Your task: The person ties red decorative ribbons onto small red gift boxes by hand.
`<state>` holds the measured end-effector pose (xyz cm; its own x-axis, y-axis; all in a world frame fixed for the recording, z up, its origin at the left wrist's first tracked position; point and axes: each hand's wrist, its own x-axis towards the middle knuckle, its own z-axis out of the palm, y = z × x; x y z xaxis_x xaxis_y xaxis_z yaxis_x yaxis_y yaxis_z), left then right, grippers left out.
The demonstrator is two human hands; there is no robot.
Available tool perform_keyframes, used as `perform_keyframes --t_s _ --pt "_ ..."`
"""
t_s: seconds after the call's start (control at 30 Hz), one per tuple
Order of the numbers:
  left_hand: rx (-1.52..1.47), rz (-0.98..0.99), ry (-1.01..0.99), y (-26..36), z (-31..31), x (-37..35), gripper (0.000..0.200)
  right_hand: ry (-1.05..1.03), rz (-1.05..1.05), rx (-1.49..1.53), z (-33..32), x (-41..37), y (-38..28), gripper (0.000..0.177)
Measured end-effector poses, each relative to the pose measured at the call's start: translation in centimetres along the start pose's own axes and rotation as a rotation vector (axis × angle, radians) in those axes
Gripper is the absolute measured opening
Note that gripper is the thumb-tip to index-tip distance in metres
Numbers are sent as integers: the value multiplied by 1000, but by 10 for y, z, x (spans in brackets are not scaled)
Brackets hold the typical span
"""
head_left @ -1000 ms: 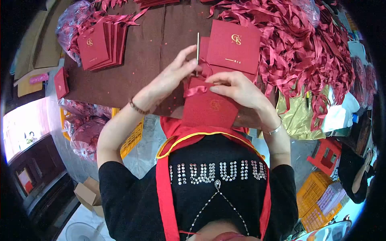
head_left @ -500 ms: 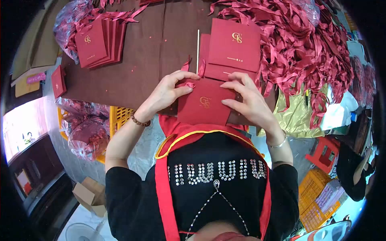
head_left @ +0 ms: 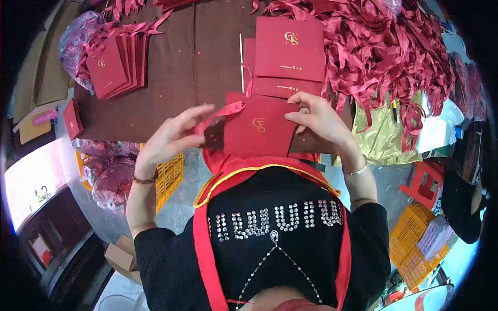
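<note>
A red card pouch (head_left: 259, 129) with a gold logo lies at the table's near edge, in front of the red apron. From its upper left corner a red ribbon (head_left: 224, 112) runs to my left hand (head_left: 176, 132), whose thumb and fingers are round the ribbon's end. My right hand (head_left: 316, 119) pinches the pouch's upper right edge between thumb and fingers. Just beyond lie more red pouches (head_left: 290, 52), overlapping, with a thin pale strip (head_left: 241, 63) beside them.
Loose red ribbons (head_left: 384, 57) are heaped at the right, above gold wrapping (head_left: 384, 135). Fanned red pouches (head_left: 111, 67) lie at the back left. A small red piece (head_left: 73, 119) sits at the left edge. Yellow crates (head_left: 168, 179) stand below; part of another person (head_left: 459, 202) shows far right.
My left hand has moved left, away from the pouch, drawing the ribbon out sideways. My right hand stays at the pouch's right edge, its fingers now closed on it. The view has shifted slightly.
</note>
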<state>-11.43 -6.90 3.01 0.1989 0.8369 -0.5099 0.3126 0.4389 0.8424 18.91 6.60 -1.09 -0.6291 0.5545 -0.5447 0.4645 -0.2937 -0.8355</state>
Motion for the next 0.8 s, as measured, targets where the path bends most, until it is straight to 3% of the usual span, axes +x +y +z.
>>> perform_keyframes --t_s 0.13,0.2,0.27,0.3,0.47,0.53,0.6,0.67,0.8 --pt "-575 203 -164 -2 -14 -33 42 -24 -27 66 0 8 -1 31" --pt "-622 279 -77 -3 -13 -39 35 -26 -7 73 1 10 0 32" --pt "-765 589 -95 5 -8 -34 33 -29 10 78 3 11 -2 33" --pt "-731 607 -54 5 -7 -34 32 -22 0 68 3 10 -4 33" --pt "-476 356 268 -7 -2 -8 24 -10 -4 48 6 8 -3 33" --pt "-151 134 507 -12 13 16 26 18 -26 -41 7 5 -6 33" --pt "13 109 412 -24 25 30 32 19 -37 -48 8 3 -7 33" --pt "-48 26 388 -31 45 41 35 28 -45 -52 8 3 -7 32" --pt "98 62 443 -31 45 35 35 41 -34 -48 8 3 -6 31"
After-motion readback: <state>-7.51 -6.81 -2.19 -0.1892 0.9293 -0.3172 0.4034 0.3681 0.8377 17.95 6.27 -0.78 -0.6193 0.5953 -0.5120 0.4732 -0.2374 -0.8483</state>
